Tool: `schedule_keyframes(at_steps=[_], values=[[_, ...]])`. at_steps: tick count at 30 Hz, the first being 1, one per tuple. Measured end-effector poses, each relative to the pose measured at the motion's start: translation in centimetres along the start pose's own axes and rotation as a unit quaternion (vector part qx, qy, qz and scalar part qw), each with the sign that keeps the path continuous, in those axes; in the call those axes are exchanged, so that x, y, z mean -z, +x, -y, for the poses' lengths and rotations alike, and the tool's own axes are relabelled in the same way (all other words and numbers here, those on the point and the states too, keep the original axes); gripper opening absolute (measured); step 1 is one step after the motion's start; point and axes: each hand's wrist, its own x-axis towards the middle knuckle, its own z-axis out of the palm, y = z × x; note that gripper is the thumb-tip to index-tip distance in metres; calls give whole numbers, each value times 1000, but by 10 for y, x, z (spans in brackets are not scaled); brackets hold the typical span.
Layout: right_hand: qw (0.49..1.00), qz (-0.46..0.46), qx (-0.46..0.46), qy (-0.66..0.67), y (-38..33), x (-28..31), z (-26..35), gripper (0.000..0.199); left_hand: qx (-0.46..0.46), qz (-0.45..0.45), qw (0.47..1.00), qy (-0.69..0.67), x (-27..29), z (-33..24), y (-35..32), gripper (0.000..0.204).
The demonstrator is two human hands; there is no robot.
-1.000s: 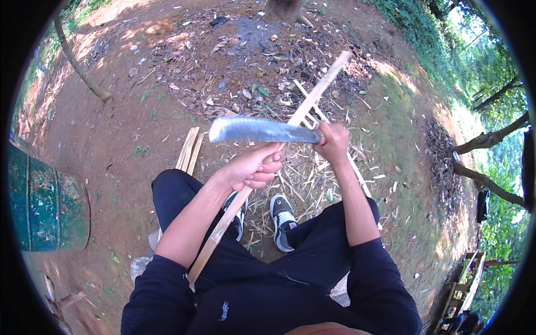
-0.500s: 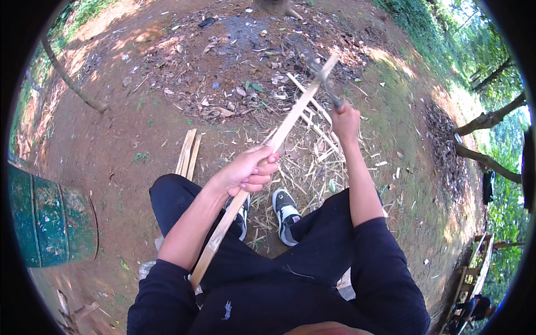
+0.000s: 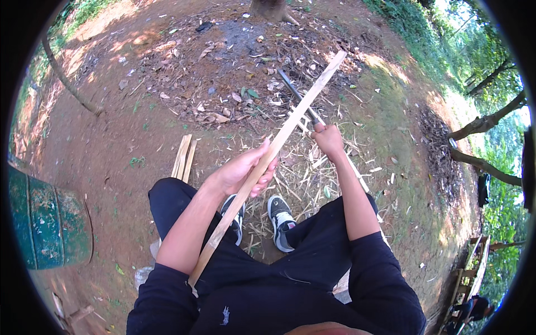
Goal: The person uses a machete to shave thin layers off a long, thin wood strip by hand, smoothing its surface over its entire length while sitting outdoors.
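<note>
My left hand (image 3: 246, 171) grips a long pale bamboo strip (image 3: 304, 106) near its middle; the strip runs from my left hip up and to the right over the ground. My right hand (image 3: 328, 139) is closed on the handle of a long dark knife (image 3: 292, 90), whose blade points away from me and lies against the strip's upper part. Below both hands are my two dark shoes (image 3: 281, 218) on a heap of pale shavings (image 3: 304, 178).
A green metal drum (image 3: 47, 220) stands at the left. Several cut bamboo strips (image 3: 183, 157) lie on the dirt beside my left knee. Dry leaves and ash (image 3: 234, 53) cover the ground ahead. A wooden bench (image 3: 472, 276) sits at the lower right.
The knife swung from lying crosswise in front of me to pointing away along the strip. My right hand moved outward and forward. The left hand kept its hold.
</note>
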Motion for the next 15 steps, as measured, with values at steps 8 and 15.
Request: schedule_keyframes(at_steps=[8,15], values=[[968,-112,-54,220,6,20,9,22,-28,-82,991,106,17,3,9,65],[964,-152,180,126,-29,33,40,19,-55,-85,989,111,24,4,11,51]])
